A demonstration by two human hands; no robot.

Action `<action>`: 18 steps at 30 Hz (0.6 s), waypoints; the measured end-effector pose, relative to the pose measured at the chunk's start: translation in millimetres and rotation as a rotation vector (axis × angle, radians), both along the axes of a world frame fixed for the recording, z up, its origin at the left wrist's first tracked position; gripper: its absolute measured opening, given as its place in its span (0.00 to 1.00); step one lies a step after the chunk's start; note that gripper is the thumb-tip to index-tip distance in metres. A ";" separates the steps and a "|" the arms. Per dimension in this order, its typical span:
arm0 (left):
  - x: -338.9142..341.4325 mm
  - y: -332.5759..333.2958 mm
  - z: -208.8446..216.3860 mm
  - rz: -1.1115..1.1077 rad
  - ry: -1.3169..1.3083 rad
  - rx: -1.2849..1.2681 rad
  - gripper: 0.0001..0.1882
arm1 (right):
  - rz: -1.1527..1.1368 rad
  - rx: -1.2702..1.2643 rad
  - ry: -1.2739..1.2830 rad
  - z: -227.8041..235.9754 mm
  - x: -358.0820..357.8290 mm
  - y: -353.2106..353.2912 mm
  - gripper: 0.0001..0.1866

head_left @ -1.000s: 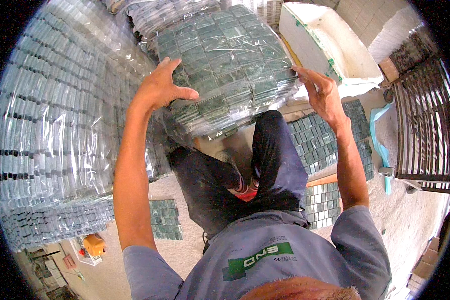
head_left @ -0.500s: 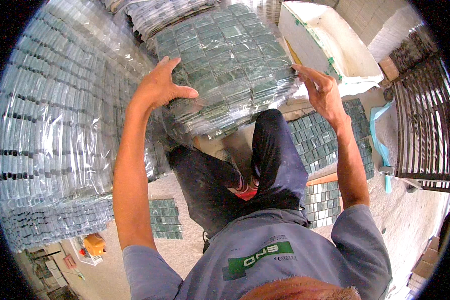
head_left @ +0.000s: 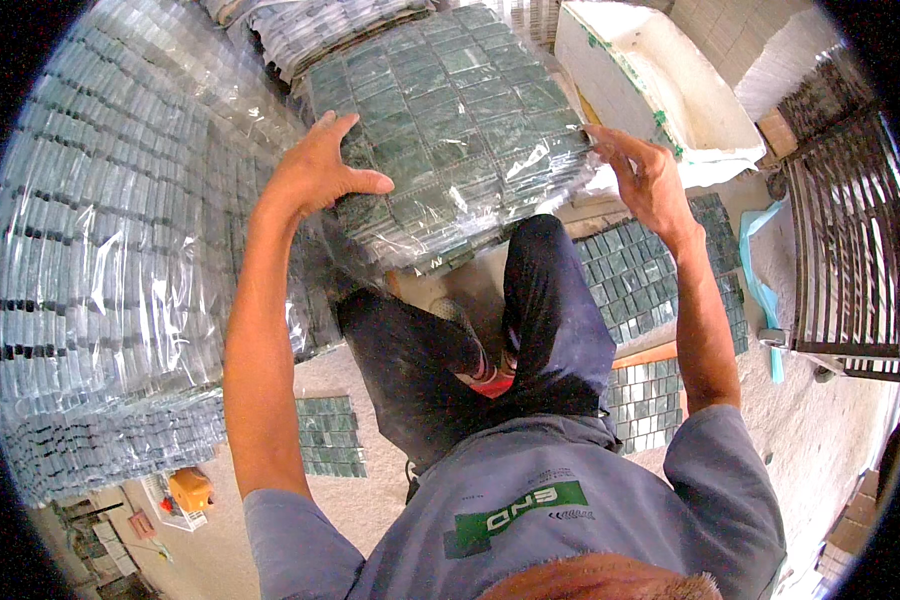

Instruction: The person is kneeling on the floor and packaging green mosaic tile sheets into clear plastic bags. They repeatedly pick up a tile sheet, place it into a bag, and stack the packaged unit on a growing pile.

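Note:
A stack of green mosaic tile sheets lies in front of my knees, its top covered by clear plastic film. The film wrinkles and shines along the near edge. My left hand is at the stack's left edge, thumb spread from the fingers and lying on top. At the right edge, my right hand has its fingers bent, with the tips closed on the film at the side. The undersides of those fingertips are partly hidden.
Tall film-wrapped tile stacks stand close on my left. A white tub sits beyond my right hand. Loose tile sheets lie on the floor at right, another sheet at left. A slatted rack stands far right.
The film over the near part of the stack lies smoother and the tile pattern beneath looks slightly shifted. Both hands stay almost in place.

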State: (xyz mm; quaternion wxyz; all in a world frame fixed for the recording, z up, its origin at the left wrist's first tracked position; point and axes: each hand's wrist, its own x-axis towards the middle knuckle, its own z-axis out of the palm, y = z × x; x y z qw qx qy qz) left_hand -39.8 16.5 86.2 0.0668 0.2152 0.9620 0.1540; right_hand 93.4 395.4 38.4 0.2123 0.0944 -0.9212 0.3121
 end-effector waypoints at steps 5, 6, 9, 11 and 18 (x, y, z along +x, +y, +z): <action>-0.2 1.3 0.8 -0.010 0.009 -0.012 0.59 | -0.088 0.074 -0.021 1.8 0.2 5.1 0.16; 0.2 2.0 1.5 -0.009 0.012 -0.017 0.59 | -0.144 0.109 -0.041 1.2 -0.4 10.8 0.16; -2.8 1.3 -0.2 -0.013 0.023 -0.031 0.59 | -0.241 0.237 0.067 15.9 -9.4 13.8 0.16; -6.3 -3.9 -3.2 -0.031 0.015 -0.039 0.59 | -0.277 0.313 0.108 27.0 -24.6 18.8 0.15; -6.0 -1.4 2.0 -0.028 0.013 -0.068 0.59 | 0.129 0.343 0.275 28.9 -123.4 -24.8 0.20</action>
